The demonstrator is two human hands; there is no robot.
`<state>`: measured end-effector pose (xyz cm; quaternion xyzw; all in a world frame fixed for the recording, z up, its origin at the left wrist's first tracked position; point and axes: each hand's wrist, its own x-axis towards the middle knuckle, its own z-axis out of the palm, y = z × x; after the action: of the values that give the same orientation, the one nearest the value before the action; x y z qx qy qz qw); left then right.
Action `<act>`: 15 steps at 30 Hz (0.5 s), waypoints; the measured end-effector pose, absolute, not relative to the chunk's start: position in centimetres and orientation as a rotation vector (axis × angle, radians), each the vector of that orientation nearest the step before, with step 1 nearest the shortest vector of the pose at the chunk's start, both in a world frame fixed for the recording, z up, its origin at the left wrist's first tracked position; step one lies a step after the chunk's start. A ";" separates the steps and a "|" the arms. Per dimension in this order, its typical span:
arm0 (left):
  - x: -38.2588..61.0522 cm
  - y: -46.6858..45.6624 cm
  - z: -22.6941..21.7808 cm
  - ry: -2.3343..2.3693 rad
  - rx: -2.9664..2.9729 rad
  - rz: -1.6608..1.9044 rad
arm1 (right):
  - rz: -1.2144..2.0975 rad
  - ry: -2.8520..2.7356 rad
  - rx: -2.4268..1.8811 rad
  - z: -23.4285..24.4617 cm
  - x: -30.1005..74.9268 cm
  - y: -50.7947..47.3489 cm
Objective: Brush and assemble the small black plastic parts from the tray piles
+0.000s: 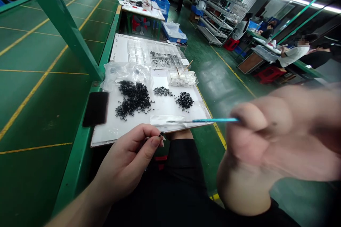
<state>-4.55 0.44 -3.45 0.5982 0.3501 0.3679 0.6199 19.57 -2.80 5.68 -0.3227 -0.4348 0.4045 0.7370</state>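
My left hand [128,159] pinches small black part [161,135] between thumb and fingers; right hand [269,138], blurred, grips blue-handled pick [213,120], long axis crosswise, tip pointing left, just above part. Black part heap [133,99] on white board [106,138] ahead.

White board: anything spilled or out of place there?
Slightly: a few stray black parts lie just below the small right pile on the white board, separate from it. They look scattered rather than placed. Nothing else clearly stands out.
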 end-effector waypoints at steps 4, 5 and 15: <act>-4.4 0.1 -3.1 0.818 1.283 0.878 | 1.053 -0.645 -0.255 5.1 18.9 -2.1; -4.4 0.0 -3.0 0.818 1.258 0.884 | 1.079 -0.615 -0.233 4.8 18.7 -1.9; -4.7 -0.3 -3.3 0.775 1.269 0.915 | 1.011 -0.561 -0.292 3.7 18.3 -1.6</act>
<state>-4.72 -0.32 -3.33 0.5570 0.3399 0.4016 0.6426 18.28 -1.64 3.67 -0.1374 -0.2643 0.4761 0.8274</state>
